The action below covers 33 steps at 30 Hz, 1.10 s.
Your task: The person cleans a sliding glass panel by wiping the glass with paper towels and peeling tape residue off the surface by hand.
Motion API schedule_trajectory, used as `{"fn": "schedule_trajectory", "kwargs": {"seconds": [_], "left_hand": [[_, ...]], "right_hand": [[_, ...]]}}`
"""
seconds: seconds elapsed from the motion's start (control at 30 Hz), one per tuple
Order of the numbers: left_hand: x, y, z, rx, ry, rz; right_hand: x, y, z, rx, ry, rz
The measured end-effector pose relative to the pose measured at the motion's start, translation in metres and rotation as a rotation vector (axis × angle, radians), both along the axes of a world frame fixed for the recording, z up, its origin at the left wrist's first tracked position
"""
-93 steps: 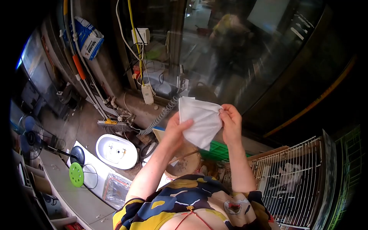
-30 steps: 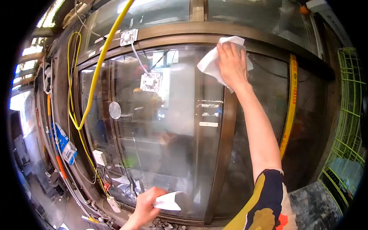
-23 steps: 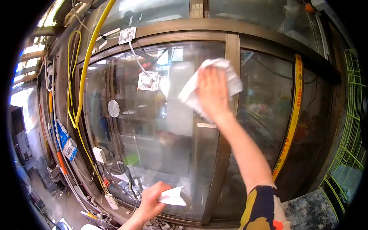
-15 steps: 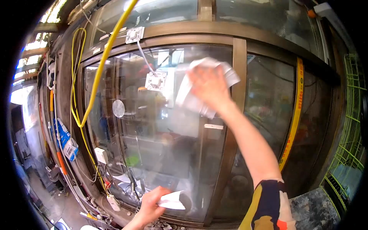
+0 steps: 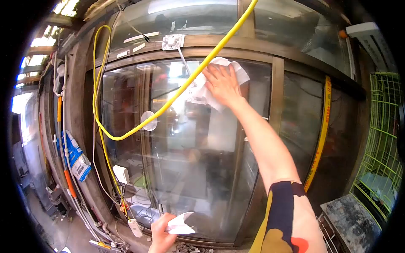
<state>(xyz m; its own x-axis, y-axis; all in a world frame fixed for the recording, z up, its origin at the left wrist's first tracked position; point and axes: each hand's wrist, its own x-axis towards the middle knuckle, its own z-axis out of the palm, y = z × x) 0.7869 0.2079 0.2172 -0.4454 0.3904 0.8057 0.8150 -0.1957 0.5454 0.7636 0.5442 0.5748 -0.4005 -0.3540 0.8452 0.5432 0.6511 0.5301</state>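
My right hand (image 5: 222, 85) lies spread over a crumpled white paper sheet (image 5: 238, 75), pressing it flat against the upper part of the window pane (image 5: 202, 168). Low down, my left hand (image 5: 162, 234) is closed around a folded piece of white paper (image 5: 181, 224), in front of the pane's bottom edge. Just left of my right hand, a white socket plate (image 5: 195, 93) on the glass is partly hidden by a yellow cable. A round clear disc (image 5: 149, 121) sits on the pane further left.
The thick yellow cable (image 5: 168, 103) hangs across the window. Another white socket box (image 5: 173, 41) is on the upper frame. Left are pipes and a blue bag (image 5: 77, 158). A green wire rack (image 5: 382, 139) stands right, above a dark slab (image 5: 350, 219).
My right hand has moved the paper left, toward the socket plate. My left hand has shifted slightly lower with its folded paper. The view has turned, and the yellow cable crosses more of the window.
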Motion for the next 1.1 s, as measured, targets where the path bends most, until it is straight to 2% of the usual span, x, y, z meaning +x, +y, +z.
{"fn": "schedule_trajectory", "kwargs": {"seconds": [0.07,0.2,0.3,0.4,0.47,0.57,0.6,0.63,0.67,0.7,0.87,0.93,1.03,1.1], "left_hand": [[-0.003,0.000,-0.007,0.006,0.002,-0.021],[-0.006,-0.005,-0.010,0.017,0.022,-0.021],[-0.007,-0.010,-0.006,-0.005,0.022,0.008],[-0.013,-0.006,0.000,0.013,0.098,0.052],[-0.017,-0.004,0.002,0.031,0.137,0.073],[-0.022,-0.009,-0.001,-0.119,-0.008,0.028],[-0.025,-0.005,-0.007,-0.100,-0.021,0.028],[-0.029,0.002,-0.012,-0.081,-0.033,0.027],[-0.032,0.008,-0.016,-0.064,-0.047,0.025],[-0.030,0.018,-0.012,-0.030,-0.026,0.045],[-0.021,0.077,0.007,0.053,0.041,0.018],[-0.011,0.097,0.025,0.070,0.068,-0.071],[-0.004,0.112,0.049,-0.028,0.120,-0.097],[-0.011,0.125,0.061,0.009,0.187,-0.144]], "right_hand": [[0.026,0.009,0.009,0.046,-0.037,-0.127],[0.071,0.028,0.018,0.119,0.001,-0.125],[0.087,0.041,0.025,0.001,0.268,-0.065],[0.111,0.052,0.059,-0.057,0.574,-0.039],[0.112,0.059,0.080,-0.148,0.621,-0.058],[0.087,0.041,0.088,-0.161,0.537,-0.125],[0.070,0.026,0.089,-0.127,0.487,-0.091],[0.054,0.012,0.086,-0.130,0.429,0.062],[0.032,0.009,0.087,-0.115,0.394,0.087],[0.016,0.000,0.086,-0.071,0.337,-0.041],[-0.036,-0.022,0.090,0.130,0.143,0.114],[-0.031,-0.017,0.092,0.189,0.085,0.167],[0.009,0.017,0.093,0.235,0.186,-0.002],[0.048,0.041,0.090,0.169,0.230,-0.037]]}}
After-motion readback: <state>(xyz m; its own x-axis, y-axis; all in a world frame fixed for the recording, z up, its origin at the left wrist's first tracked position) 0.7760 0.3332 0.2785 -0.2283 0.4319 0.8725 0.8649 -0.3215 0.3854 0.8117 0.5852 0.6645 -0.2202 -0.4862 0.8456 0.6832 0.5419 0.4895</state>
